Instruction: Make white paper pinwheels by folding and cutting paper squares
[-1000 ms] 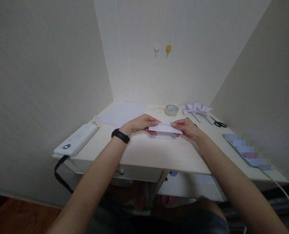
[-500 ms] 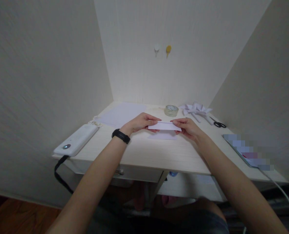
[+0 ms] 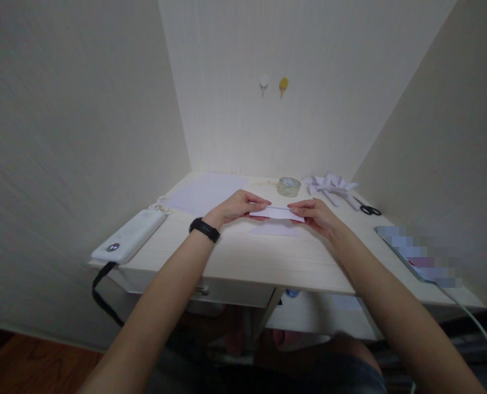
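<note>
- Folded paper strip point(image 3: 277, 213): a long, narrow white piece, appearing doubled along its length, is being held level just above the desk point(image 3: 243, 257), near its middle, and is casting a pale shadow on the wood below.
- Left hand point(image 3: 237, 206): is gripping the strip's left end, thumb beneath and fingers curled over the top; a black wristband point(image 3: 203, 229) is sitting on the wrist.
- Right hand point(image 3: 315, 214): is pinching the strip's right end in the same manner, fingertips closed on the upper edge.
- Step in hand, as judged: the long fold is being aligned and pressed, edge to edge.
- Next move, as judged: calling for even pressure run along the crease while both ends are kept matched.
- Surroundings, large to small: flat paper sheet point(image 3: 204, 192) lying at the back left; white device point(image 3: 129, 236) resting at the left edge; folded paper shapes point(image 3: 329, 183); tape roll point(image 3: 289, 186); scissors point(image 3: 367, 208).
</note>
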`<state>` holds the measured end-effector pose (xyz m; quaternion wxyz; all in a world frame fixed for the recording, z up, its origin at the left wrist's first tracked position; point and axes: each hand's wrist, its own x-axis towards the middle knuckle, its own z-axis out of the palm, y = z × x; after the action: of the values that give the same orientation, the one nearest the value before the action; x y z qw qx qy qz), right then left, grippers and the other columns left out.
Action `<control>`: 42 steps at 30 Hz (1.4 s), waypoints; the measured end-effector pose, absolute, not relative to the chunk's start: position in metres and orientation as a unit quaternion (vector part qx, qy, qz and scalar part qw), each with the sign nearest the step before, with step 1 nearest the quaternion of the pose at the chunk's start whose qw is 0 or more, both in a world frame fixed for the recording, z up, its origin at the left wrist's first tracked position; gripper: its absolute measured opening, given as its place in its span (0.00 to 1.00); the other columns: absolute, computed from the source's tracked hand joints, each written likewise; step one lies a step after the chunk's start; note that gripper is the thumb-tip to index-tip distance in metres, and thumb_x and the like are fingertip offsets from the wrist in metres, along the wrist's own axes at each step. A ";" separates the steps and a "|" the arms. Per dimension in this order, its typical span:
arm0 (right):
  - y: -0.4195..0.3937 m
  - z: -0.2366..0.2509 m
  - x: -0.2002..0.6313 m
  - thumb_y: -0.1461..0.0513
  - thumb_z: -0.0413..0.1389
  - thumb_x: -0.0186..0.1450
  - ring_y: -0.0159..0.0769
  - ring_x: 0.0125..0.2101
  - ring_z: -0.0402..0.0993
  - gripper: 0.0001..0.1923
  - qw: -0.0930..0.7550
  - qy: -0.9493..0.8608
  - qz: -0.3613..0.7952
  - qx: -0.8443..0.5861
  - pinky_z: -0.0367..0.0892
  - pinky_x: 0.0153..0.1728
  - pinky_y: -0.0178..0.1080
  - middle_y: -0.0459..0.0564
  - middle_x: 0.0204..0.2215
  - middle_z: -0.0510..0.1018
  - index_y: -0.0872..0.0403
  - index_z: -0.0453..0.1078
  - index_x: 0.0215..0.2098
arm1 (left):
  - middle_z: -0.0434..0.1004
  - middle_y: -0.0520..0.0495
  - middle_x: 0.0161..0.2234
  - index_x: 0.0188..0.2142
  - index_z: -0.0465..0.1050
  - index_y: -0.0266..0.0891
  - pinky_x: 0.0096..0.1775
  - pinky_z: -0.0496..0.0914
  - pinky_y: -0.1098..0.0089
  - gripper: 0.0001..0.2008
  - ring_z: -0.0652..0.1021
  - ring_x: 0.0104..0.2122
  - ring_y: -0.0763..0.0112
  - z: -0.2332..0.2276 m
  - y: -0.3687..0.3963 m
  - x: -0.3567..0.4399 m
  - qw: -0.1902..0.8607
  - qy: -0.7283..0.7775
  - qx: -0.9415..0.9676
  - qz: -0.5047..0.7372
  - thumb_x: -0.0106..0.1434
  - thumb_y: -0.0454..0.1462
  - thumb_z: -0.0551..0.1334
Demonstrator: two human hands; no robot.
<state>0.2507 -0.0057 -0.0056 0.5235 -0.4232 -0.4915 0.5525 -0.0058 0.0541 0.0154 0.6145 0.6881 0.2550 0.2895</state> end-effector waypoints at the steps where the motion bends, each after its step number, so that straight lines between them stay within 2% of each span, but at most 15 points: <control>1: -0.006 -0.006 0.251 0.62 0.74 0.40 0.31 0.26 0.74 0.18 0.524 -0.492 0.549 -0.427 0.76 0.30 0.36 0.51 0.27 0.82 0.57 0.81 0.30 | 0.81 0.38 0.45 0.43 0.80 0.33 0.45 0.74 0.65 0.16 0.79 0.36 0.71 0.015 0.054 -0.005 0.605 0.259 0.694 0.293 0.56 0.37 0.71; 6: -0.004 -0.007 0.250 0.64 0.73 0.41 0.32 0.26 0.75 0.19 0.525 -0.497 0.527 -0.447 0.76 0.30 0.36 0.50 0.28 0.82 0.56 0.81 0.32 | 0.82 0.39 0.40 0.43 0.80 0.32 0.41 0.71 0.67 0.15 0.78 0.35 0.70 0.014 0.056 -0.003 0.542 0.272 0.733 0.307 0.57 0.38 0.70; 13: -0.005 -0.009 0.244 0.60 0.74 0.43 0.32 0.26 0.77 0.19 0.516 -0.506 0.538 -0.434 0.77 0.28 0.34 0.52 0.30 0.82 0.58 0.81 0.32 | 0.82 0.42 0.36 0.38 0.81 0.32 0.39 0.69 0.70 0.11 0.76 0.32 0.72 0.012 0.060 -0.004 0.476 0.281 0.773 0.313 0.60 0.39 0.67; 20: -0.009 -0.005 0.241 0.60 0.74 0.43 0.29 0.18 0.73 0.21 0.497 -0.520 0.544 -0.432 0.74 0.22 0.31 0.51 0.23 0.81 0.60 0.81 0.34 | 0.82 0.41 0.39 0.40 0.80 0.31 0.40 0.73 0.67 0.13 0.78 0.33 0.71 0.013 0.052 -0.003 0.548 0.272 0.731 0.302 0.57 0.37 0.70; 27: -0.010 -0.004 0.240 0.57 0.73 0.46 0.29 0.17 0.72 0.21 0.477 -0.538 0.557 -0.416 0.73 0.20 0.31 0.51 0.21 0.79 0.60 0.81 0.34 | 0.82 0.42 0.33 0.40 0.81 0.31 0.37 0.75 0.68 0.11 0.78 0.29 0.72 0.015 0.044 0.003 0.551 0.299 0.716 0.308 0.55 0.32 0.70; 37: -0.010 -0.008 0.240 0.55 0.72 0.49 0.35 0.23 0.78 0.21 0.476 -0.536 0.566 -0.407 0.78 0.27 0.37 0.55 0.31 0.82 0.59 0.81 0.36 | 0.83 0.40 0.36 0.40 0.81 0.31 0.38 0.74 0.69 0.11 0.79 0.30 0.71 0.016 0.045 0.002 0.488 0.302 0.760 0.305 0.58 0.34 0.69; 42: -0.007 -0.010 0.240 0.55 0.73 0.47 0.33 0.22 0.77 0.21 0.476 -0.539 0.553 -0.421 0.78 0.27 0.37 0.54 0.29 0.81 0.60 0.81 0.34 | 0.83 0.40 0.38 0.40 0.81 0.31 0.38 0.74 0.70 0.11 0.79 0.32 0.71 0.012 0.046 0.004 0.487 0.299 0.761 0.307 0.58 0.35 0.69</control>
<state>0.2401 -0.0071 -0.0104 0.4763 -0.4206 -0.5393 0.5526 0.0043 0.0464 0.0123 0.4866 0.7612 0.2987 0.3074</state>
